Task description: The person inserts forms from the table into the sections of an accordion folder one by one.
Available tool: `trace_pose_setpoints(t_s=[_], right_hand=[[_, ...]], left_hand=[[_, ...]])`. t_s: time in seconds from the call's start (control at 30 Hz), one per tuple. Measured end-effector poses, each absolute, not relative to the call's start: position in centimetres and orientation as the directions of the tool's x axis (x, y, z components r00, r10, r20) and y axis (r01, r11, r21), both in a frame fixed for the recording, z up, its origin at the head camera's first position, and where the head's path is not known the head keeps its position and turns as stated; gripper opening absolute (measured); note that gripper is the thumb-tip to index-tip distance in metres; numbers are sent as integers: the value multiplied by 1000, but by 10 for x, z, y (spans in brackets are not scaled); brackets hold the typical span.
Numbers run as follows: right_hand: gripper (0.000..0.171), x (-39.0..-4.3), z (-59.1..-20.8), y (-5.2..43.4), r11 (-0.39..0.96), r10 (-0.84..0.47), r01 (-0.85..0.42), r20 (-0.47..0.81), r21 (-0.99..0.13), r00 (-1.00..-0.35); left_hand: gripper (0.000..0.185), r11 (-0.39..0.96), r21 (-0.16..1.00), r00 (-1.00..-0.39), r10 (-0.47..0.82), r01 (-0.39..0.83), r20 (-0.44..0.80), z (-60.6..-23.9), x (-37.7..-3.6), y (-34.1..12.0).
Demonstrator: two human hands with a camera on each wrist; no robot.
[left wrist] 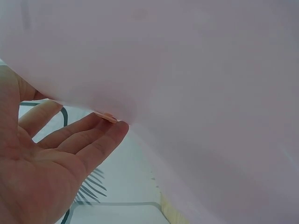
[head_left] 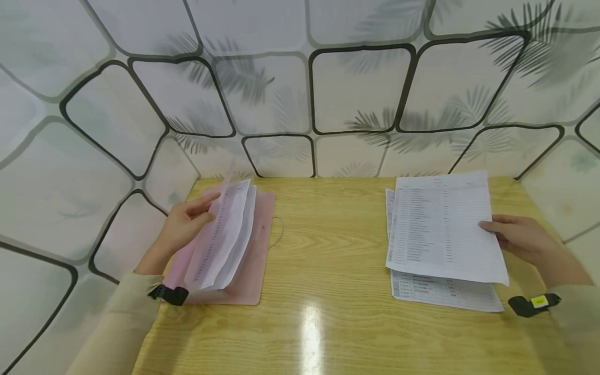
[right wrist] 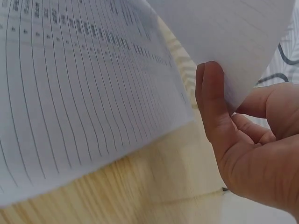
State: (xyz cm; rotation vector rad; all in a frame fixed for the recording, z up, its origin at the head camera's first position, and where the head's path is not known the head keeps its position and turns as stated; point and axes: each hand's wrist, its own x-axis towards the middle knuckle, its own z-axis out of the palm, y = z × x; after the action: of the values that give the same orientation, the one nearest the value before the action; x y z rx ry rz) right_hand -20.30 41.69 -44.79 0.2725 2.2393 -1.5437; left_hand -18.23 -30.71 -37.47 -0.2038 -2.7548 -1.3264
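Observation:
On the left of the table lies a pink translucent document folder (head_left: pixel 258 260), with white printed papers (head_left: pixel 244 229) standing partly raised inside it. My left hand (head_left: pixel 185 226) pinches the edge of its lifted front flap (left wrist: pixel 187 93). A small round button (left wrist: pixel 106 116) shows at that edge in the left wrist view. Over on the right, my right hand (head_left: pixel 525 239) grips the right edge of a printed sheet (head_left: pixel 436 229) between thumb and fingers. The sheet is tilted up and overlaps another printed paper (head_left: pixel 440 291) lying on the table.
A thin string (head_left: pixel 281 232) loops out from the folder's right side. The wood-grain table (head_left: pixel 328 260) is bounded at the back and sides by patterned wall covering (head_left: pixel 361 88). Each wrist wears a black band (head_left: pixel 171 295).

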Motion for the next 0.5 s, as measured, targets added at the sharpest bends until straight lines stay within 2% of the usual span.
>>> trace_pose_setpoints(t_s=[0.17, 0.23, 0.5], right_hand=[[61, -206, -445, 398, 370, -99, 358, -419, -858, -903], [66, -207, -444, 390, 377, -116, 342, -410, -861, -905], [68, -210, -441, 362, 380, -133, 340, -415, -860, -900]], left_hand=[[47, 617, 769, -986, 94, 167, 139, -375, -183, -308], [47, 616, 769, -985, 97, 172, 142, -376, -183, -308], [47, 606, 776, -985, 100, 175, 144, -377, -183, -308]])
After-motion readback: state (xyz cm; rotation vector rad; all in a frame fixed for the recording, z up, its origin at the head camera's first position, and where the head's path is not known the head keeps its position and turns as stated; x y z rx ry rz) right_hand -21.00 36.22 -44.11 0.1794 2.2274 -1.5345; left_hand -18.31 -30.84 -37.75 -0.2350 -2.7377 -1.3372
